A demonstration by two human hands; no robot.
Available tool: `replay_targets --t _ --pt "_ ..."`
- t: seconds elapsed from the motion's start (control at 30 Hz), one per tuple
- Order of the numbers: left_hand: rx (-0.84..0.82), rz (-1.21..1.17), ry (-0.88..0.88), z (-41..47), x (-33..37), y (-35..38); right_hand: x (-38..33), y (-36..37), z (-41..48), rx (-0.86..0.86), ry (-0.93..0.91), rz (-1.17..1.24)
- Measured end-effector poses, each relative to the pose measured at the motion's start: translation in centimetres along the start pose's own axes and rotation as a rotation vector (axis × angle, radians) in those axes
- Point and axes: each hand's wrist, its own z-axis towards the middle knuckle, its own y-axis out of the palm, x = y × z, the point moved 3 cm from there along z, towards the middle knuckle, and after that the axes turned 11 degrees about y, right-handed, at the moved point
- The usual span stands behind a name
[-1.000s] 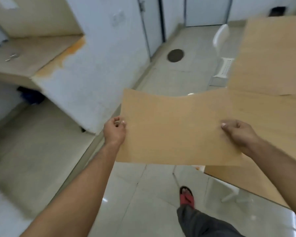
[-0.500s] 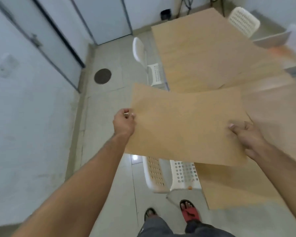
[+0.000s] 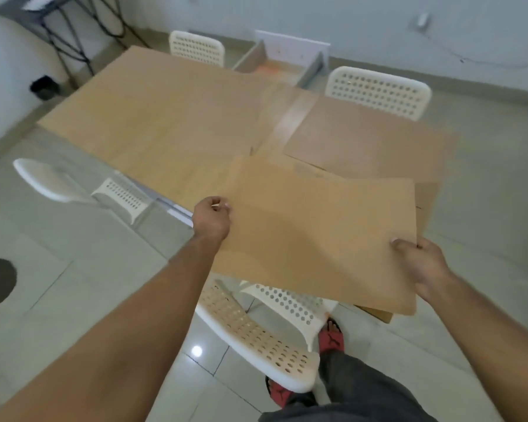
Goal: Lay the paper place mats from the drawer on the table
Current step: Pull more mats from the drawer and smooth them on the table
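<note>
I hold a brown paper place mat [image 3: 311, 236] flat in the air over the near edge of the wooden table [image 3: 153, 123]. My left hand [image 3: 211, 219] pinches its left edge and my right hand [image 3: 421, 263] grips its right near corner. Another brown place mat [image 3: 369, 141] lies flat on the table's right part, and a further sheet [image 3: 290, 166] seems to lie partly under it. An open drawer [image 3: 282, 63] with grey sides stands beyond the table's far edge.
White perforated chairs stand around the table: one right below the held mat [image 3: 256, 327], one at the left [image 3: 73, 185], two at the far side [image 3: 197, 50] [image 3: 378, 91]. A dark metal stand [image 3: 58, 28] is at the back left. My feet in red sandals [image 3: 331, 335] are on the tiled floor.
The view has swung from the wall and floor round to the table. Both hands kept hold of the place mat and carried it over the table's near edge.
</note>
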Motion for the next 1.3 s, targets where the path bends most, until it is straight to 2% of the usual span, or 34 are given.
replay_targets --t 0.2,0.33,0.57,0.97,1.07,1.2,1.3 --pt "-0.111 0.062 0.057 2.1 0.6 4.7 3.1 -0.9 0.4 0.129 0.097 0.034" --pt "-0.134 0.11 0.075 3.4 0.7 6.2 3.7 0.1 1.7 0.13 0.137 0.021" --pt "-0.177 0.163 0.073 6.9 -0.6 7.1 3.5 2.1 1.8 0.226 0.117 0.065" --pt "-0.349 0.217 0.173 10.5 -0.7 8.9 3.8 4.6 3.3 0.501 0.042 -0.159" --pt "-0.429 0.299 0.213 10.2 0.1 9.5 4.2 4.8 3.2 0.546 0.017 -0.207" --pt "-0.559 0.53 0.372 9.3 0.7 10.3 4.5 5.0 3.1 0.578 -0.039 -0.301" --pt "-0.587 0.624 0.385 8.8 0.7 10.8 4.5 4.9 3.4 0.568 -0.06 -0.393"
